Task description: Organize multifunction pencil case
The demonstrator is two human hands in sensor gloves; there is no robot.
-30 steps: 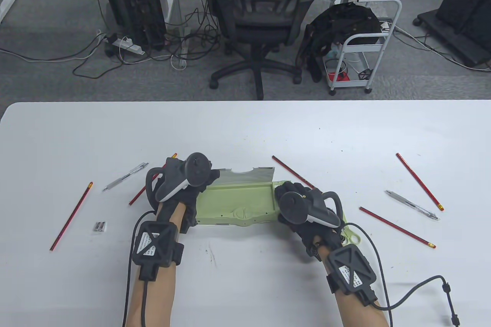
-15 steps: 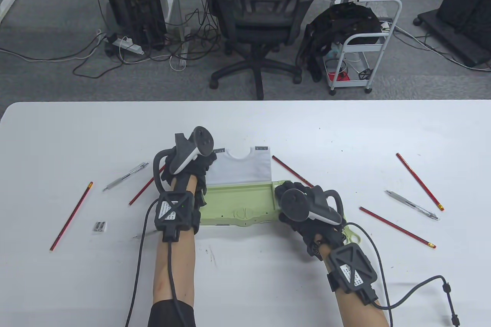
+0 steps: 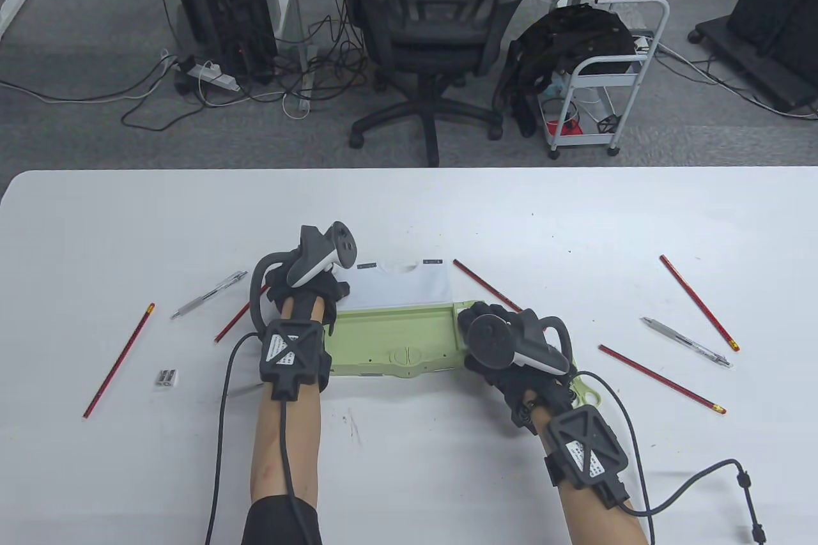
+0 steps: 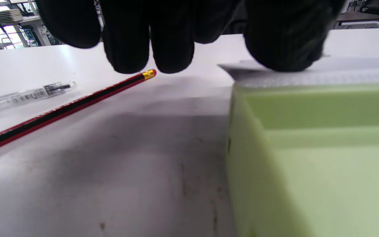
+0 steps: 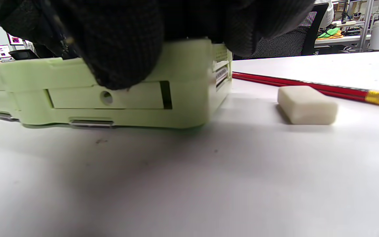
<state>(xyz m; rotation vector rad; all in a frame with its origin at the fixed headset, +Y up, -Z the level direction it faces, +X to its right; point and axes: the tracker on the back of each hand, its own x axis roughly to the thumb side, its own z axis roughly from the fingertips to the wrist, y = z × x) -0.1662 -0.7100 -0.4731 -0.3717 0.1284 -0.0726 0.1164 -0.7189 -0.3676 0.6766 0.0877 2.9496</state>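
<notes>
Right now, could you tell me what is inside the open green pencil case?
The pencil case shows a bare green tray with nothing in its uncovered middle. Its white lid lies folded back. The right hand covers the right end, and the left hand hides the left edge.

From the table view I cannot see the right end of the green pencil case (image 3: 396,340); the right hand (image 3: 505,347) and its tracker cover it. The left hand (image 3: 307,296) hides the white lid's (image 3: 399,286) left corner. In the left wrist view the case wall (image 4: 308,164) is blurred and cut by the right edge. The sharpener (image 3: 167,377) near the table's left edge is too small to detail.
</notes>
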